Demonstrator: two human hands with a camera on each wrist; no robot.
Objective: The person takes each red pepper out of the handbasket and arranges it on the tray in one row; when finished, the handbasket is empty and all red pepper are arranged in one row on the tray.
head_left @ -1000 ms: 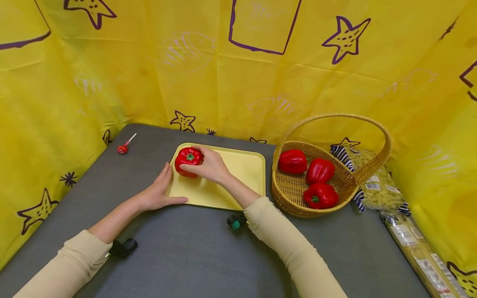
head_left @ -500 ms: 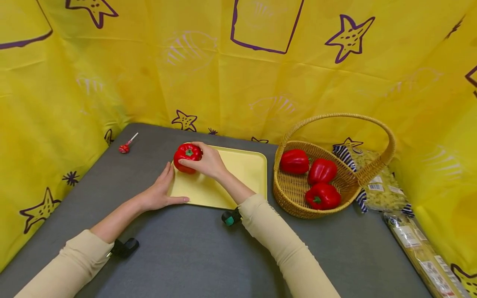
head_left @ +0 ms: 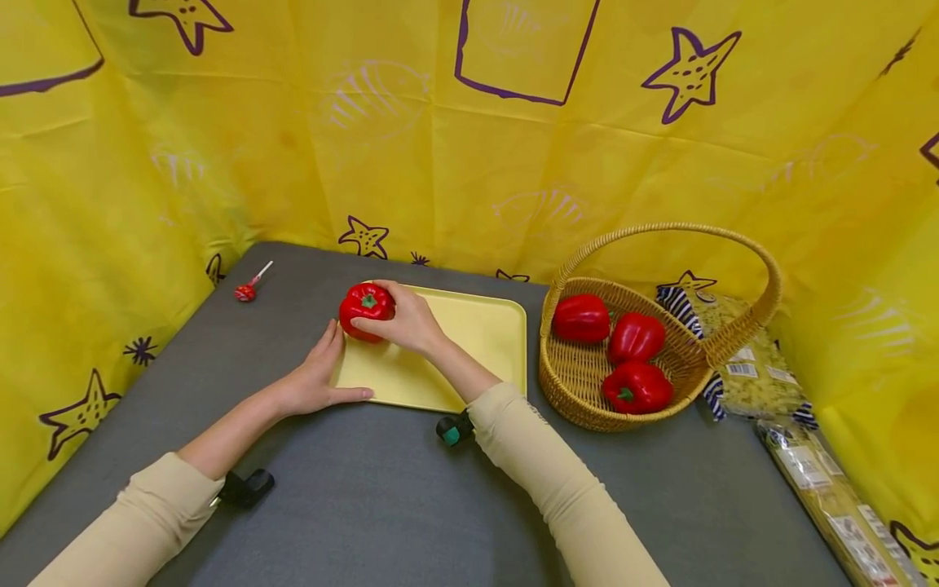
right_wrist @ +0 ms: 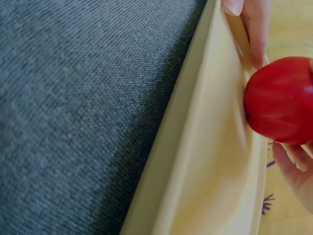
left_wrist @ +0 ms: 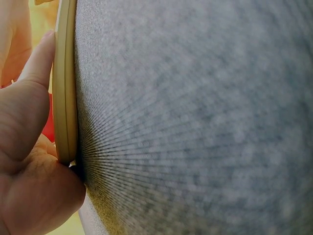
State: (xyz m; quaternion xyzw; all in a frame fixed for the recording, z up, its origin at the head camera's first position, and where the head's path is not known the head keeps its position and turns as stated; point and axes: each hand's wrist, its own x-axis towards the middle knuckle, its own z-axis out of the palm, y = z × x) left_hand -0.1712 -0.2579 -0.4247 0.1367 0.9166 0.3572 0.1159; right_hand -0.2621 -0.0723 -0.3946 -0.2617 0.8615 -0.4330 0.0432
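A red bell pepper [head_left: 354, 314] with a green stem is at the left end of a pale yellow rectangular tray [head_left: 469, 350]. My right hand [head_left: 409, 319] grips it from the right, thumb on the near side and fingers on the far side. In the right wrist view the bell pepper [right_wrist: 279, 103] appears right at the tray's surface, by the rim. My left hand [head_left: 311, 381] spans the tray's near left corner. Its straight fingers lie along the left edge and its thumb along the near edge. The left wrist view shows that thumb against the tray's rim [left_wrist: 65, 98].
Right of the tray stands a wicker basket [head_left: 583, 412] with a tall handle, holding 3 red bell peppers [head_left: 635, 336]. Beyond it lie a bag of pasta [head_left: 751, 367] and a long clear packet [head_left: 829, 489]. A lollipop [head_left: 245, 292] lies at the back left.
My right hand has shifted the bell pepper slightly left and away from me on the tray. The left hand keeps its place at the corner.
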